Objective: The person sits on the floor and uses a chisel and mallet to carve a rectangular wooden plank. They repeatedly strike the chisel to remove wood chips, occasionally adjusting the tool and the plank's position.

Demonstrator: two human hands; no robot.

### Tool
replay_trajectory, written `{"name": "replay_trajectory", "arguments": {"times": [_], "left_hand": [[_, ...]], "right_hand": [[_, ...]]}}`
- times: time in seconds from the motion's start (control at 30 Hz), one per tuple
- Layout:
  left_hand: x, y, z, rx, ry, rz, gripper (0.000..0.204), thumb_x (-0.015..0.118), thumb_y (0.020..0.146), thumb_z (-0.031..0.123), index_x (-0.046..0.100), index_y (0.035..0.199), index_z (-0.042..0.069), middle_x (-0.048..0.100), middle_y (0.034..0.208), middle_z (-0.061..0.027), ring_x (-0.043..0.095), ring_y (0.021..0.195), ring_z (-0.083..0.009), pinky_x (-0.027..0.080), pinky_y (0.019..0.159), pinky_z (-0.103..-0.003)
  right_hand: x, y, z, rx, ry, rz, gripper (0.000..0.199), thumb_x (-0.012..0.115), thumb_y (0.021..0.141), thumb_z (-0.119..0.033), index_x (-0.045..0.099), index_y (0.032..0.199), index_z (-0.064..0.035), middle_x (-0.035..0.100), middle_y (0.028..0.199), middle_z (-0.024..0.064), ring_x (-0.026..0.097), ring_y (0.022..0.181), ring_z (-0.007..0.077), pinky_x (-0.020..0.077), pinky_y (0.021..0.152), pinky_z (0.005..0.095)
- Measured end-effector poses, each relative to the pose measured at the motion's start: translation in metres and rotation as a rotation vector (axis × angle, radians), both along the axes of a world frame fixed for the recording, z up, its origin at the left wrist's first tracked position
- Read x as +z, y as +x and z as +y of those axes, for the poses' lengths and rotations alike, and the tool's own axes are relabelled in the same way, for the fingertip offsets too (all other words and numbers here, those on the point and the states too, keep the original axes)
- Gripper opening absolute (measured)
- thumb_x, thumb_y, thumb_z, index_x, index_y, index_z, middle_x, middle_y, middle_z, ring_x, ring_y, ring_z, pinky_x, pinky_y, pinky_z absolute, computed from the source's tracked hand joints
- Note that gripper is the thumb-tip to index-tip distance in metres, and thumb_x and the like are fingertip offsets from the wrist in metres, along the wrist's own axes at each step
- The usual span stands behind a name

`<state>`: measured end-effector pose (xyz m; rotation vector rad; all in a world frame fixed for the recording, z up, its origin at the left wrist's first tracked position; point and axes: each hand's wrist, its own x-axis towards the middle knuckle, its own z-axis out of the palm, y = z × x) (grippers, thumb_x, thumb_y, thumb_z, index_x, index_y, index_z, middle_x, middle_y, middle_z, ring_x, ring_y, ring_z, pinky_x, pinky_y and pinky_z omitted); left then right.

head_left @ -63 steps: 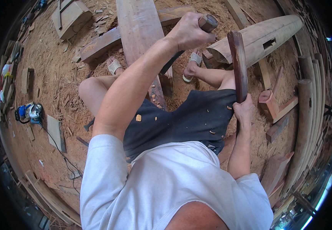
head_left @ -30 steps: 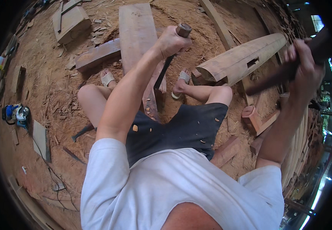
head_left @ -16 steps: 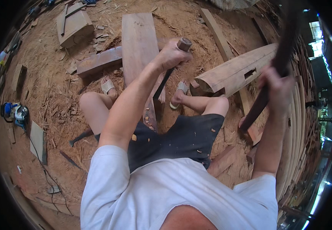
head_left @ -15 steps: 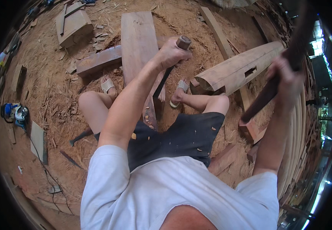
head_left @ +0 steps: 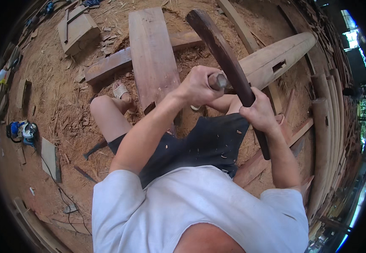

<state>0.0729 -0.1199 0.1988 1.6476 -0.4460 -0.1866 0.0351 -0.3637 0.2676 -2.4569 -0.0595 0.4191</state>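
My left hand (head_left: 196,86) is closed around the wooden handle of a chisel (head_left: 218,81), its butt end pointing right. The hand and forearm hide most of the blade. A dark flat piece (head_left: 149,108) shows beyond my left wrist, over the board; I cannot tell whether it is the blade. My right hand (head_left: 260,110) grips a curved, dark wooden mallet (head_left: 222,49) near its lower end. The mallet slants up to the left, close beside the chisel's butt; whether they touch is unclear. Between my legs lies a wide plank (head_left: 151,50).
The plank rests across a squared beam (head_left: 109,66). To the right lies a rounded timber (head_left: 271,63) with a cut slot, and long poles (head_left: 321,139) beyond it. A blue power tool (head_left: 24,131) and its cord lie left. Wood chips cover the ground.
My right hand has swung the mallet down and left, from the raised right side to beside the chisel. My left hand has moved lower, and the chisel has tilted so its butt points right.
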Motion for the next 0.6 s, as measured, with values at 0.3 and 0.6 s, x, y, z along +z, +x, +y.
{"name": "replay_trajectory", "arguments": {"times": [0.3, 0.6], "left_hand": [[0.035, 0.043, 0.065, 0.451, -0.47, -0.114, 0.014, 0.071, 0.089, 0.004, 0.061, 0.078, 0.003, 0.055, 0.06, -0.0029, 0.048, 0.045, -0.0106, 0.036, 0.042, -0.028], [0.002, 0.058, 0.08, 0.533, -0.474, -0.019, 0.016, 0.073, 0.084, 0.008, 0.063, 0.073, 0.004, 0.059, 0.058, -0.0015, 0.055, 0.049, -0.0087, 0.044, 0.043, -0.028]], "right_hand": [[-0.021, -0.026, -0.02, -0.142, 0.286, -0.244, 0.037, 0.073, 0.074, -0.007, 0.062, 0.108, 0.0023, 0.062, 0.086, 0.0021, 0.059, 0.078, 0.0123, 0.0508, 0.073, 0.0286], [0.061, 0.008, 0.015, -0.139, 0.651, -0.503, 0.035, 0.066, 0.087, 0.002, 0.053, 0.12, 0.0035, 0.061, 0.099, 0.0121, 0.061, 0.069, 0.0168, 0.0517, 0.065, 0.0318]]}}
